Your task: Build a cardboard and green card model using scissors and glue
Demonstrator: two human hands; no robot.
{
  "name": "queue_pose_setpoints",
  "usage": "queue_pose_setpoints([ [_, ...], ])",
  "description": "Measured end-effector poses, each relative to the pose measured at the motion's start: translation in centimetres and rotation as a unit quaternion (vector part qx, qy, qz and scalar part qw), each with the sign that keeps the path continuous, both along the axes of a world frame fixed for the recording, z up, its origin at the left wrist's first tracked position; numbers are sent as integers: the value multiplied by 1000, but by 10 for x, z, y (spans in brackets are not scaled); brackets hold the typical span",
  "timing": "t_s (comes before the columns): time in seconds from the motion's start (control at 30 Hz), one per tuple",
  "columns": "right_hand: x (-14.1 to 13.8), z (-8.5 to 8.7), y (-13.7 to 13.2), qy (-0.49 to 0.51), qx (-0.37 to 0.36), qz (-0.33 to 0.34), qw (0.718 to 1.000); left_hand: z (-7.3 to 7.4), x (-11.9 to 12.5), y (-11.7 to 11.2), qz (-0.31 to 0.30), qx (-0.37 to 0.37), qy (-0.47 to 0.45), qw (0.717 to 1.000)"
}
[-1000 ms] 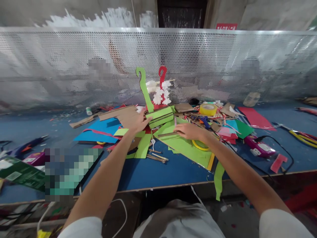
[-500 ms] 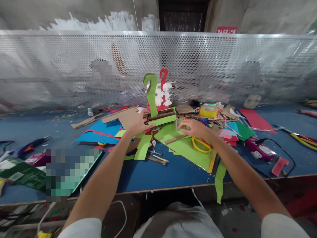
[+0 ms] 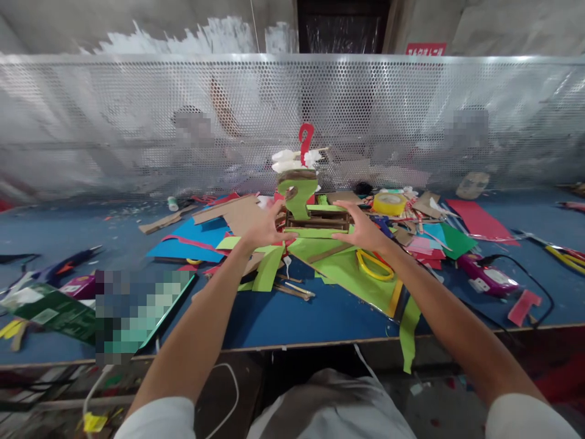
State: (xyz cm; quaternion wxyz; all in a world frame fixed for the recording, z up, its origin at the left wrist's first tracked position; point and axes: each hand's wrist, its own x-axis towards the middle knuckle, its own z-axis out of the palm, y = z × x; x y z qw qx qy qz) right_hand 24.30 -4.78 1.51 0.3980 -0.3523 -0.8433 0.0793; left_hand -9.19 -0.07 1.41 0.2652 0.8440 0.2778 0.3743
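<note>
Between my two hands is a small cardboard box faced with lime-green paper, its hollow brown inside showing from above. A green hook-shaped neck rises from its left part and leans toward me. My left hand grips the box's left end, thumb on the near side. On the right end my right hand holds it the same way. Behind the box stands a red hook-shaped piece with white puffy bits around it, partly hidden by the green neck.
Green sheets lie below the box, with yellow-handled scissors on them. A yellow tape roll, blue paper and cardboard scraps lie around. Purple device at right, glue gun at left. Perforated metal screen behind.
My right hand has moved onto the box's right end and grips it. The box has turned and tipped toward me, so its green neck looks foreshortened.
</note>
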Motion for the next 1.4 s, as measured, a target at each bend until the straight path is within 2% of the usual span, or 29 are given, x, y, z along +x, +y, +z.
queue_pose_setpoints([
  [0.13, 1, 6, -4, 7, 8, 6, 1000, 7, 5, -9, 5, -49, -19, 999],
  [0.3, 7, 9, -4, -8, -1, 11, 1000, 16, 8, -17, 11, -57, -36, 998],
  [0.5, 9, 10, -3, -10, -1, 3, 1000, 14, 9, -16, -5, -82, -25, 996],
  [0.63, 11, 9, -2, 12, 9, 1, 1000, 15, 0, -8, -20, -97, -12, 995],
  [0.7, 14, 8, 0, 26, 8, -14, 1000, 16, -11, 0, 35, -88, -12, 995],
  [0.77, 17, 6, 4, 40, 1, -34, 999, 15, -25, 9, 169, -74, -1, 983],
  [0.8, 19, 4, 5, 48, -2, -43, 998, 13, -33, 14, 250, -66, 23, 966],
  [0.87, 21, 2, 9, 65, -5, -61, 996, 7, -47, 21, 400, -57, 120, 907],
  [0.9, 22, 1, 10, 73, -6, -68, 995, 3, -52, 24, 445, -58, 166, 878],
  [1.0, 22, 1, 10, 90, -6, -77, 993, -8, -62, 30, 491, -102, 258, 826],
  [1.13, 19, 2, 8, 92, -2, -80, 993, -11, -65, 32, 490, -137, 303, 806],
  [1.27, 18, 1, 9, 90, 2, -80, 993, 4, -68, 25, 474, -126, 332, 806],
  [1.33, 19, 0, 10, 91, 8, -81, 992, 17, -69, 19, 420, -99, 374, 821],
  [1.4, 20, -1, 10, 92, 9, -83, 992, 27, -66, 13, 295, -99, 420, 853],
])
